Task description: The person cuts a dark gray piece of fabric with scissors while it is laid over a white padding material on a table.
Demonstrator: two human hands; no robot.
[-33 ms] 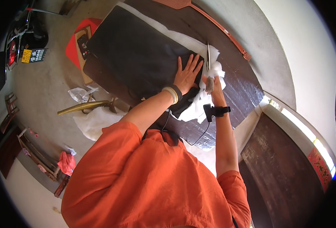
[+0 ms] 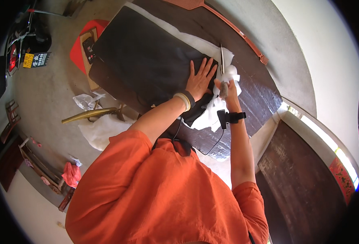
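A black sheet (image 2: 147, 57) lies over white padding (image 2: 195, 42) on a dark wooden table (image 2: 261, 93). My left hand (image 2: 200, 79) presses flat on the black sheet near its right edge, fingers spread. Just to its right, my right hand (image 2: 227, 88) is shut on the handle of a long thin blade (image 2: 222, 59) that points away from me along the sheet's edge. Bunched white padding (image 2: 210, 116) sits around and below that hand. A black band is on my right wrist, a pale one on my left.
A long orange strip (image 2: 228, 24) lies along the table's far edge. On the concrete floor at left are a red stool (image 2: 80, 49), a white bag (image 2: 102, 130), a brass-coloured curved piece (image 2: 86, 116) and a red bag (image 2: 71, 174). A dark wooden door (image 2: 305, 183) stands at right.
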